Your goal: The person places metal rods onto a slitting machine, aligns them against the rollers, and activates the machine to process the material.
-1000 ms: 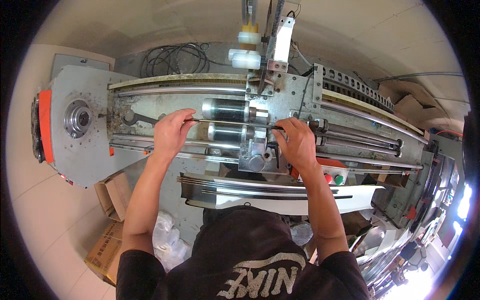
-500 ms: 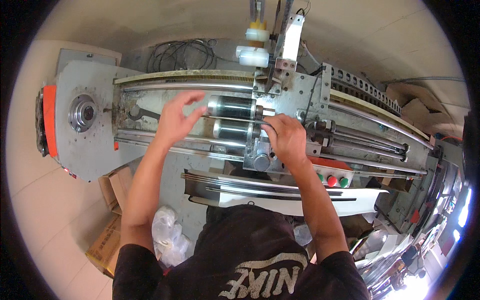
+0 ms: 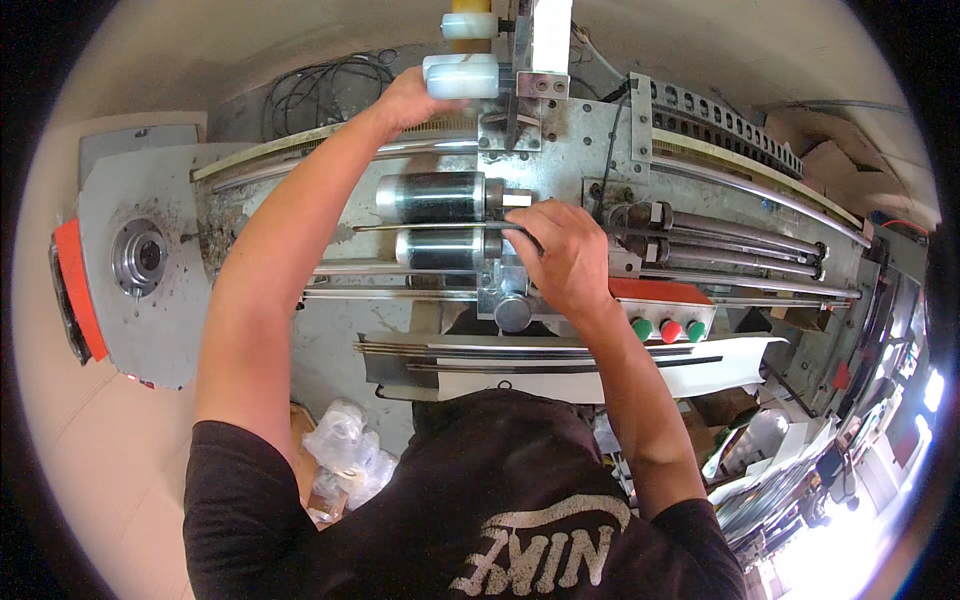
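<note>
My right hand (image 3: 562, 255) is closed around the right end of a thin dark metal rod (image 3: 425, 227). The rod lies roughly level, pointing left between two shiny steel rollers: the far roller (image 3: 430, 197) and the near roller (image 3: 437, 249). My left arm stretches across the machine. At its end my left hand (image 3: 408, 102) is beside a translucent white plastic bottle (image 3: 465, 80) mounted at the back. Its fingertips are hidden behind that bottle, so whether they grip it does not show. A yellowish part (image 3: 470, 42) stands just beyond.
The machine bed carries long guide bars (image 3: 760, 280). A red-topped control box (image 3: 660, 300) with red and green buttons is right of centre. Several thin rods lie on a white tray (image 3: 680, 375) in front of me. Cables (image 3: 320, 95) coil behind; plastic bags (image 3: 345, 445) lie lower left.
My left hand has left the rod's left end and moved up and away to the white bottle. The right hand keeps hold of the rod. The whole view has shifted slightly.
</note>
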`<state>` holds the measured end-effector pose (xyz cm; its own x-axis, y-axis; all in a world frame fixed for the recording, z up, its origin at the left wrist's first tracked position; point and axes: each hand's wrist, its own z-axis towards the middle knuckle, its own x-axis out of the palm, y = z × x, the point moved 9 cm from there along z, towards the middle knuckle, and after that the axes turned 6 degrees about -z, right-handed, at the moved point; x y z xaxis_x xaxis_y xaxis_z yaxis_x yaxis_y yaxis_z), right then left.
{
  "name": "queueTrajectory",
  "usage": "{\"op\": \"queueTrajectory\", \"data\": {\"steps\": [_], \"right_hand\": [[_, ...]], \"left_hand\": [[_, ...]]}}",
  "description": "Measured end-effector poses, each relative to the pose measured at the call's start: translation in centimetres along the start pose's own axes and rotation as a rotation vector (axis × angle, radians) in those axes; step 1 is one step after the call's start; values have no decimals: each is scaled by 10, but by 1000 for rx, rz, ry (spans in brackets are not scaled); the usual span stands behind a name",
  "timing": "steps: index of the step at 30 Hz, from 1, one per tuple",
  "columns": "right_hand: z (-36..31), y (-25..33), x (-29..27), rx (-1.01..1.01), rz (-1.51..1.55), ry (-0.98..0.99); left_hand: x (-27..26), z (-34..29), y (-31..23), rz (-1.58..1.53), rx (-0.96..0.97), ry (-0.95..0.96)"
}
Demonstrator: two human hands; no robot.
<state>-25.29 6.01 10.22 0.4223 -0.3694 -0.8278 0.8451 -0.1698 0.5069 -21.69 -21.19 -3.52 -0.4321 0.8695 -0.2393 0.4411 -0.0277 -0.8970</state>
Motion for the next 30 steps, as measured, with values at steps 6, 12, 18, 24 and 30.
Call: {"op": "queueTrajectory", "data": {"steps": [6, 12, 18, 24, 30], "right_hand": [[2, 2, -2, -6, -1, 4], [2, 3, -3, 33, 19, 68], [1, 4, -5, 21, 45, 58], [-1, 5, -9, -16, 72, -15], [-3, 6, -10, -16, 74, -16]], "left_hand": [[13, 0, 5, -44, 74, 132], [2, -46, 36, -277, -64, 183], [-7, -116, 97, -408, -192, 198], [3, -158, 96, -655, -364, 57], [14, -175, 100, -677, -497, 16]]}}
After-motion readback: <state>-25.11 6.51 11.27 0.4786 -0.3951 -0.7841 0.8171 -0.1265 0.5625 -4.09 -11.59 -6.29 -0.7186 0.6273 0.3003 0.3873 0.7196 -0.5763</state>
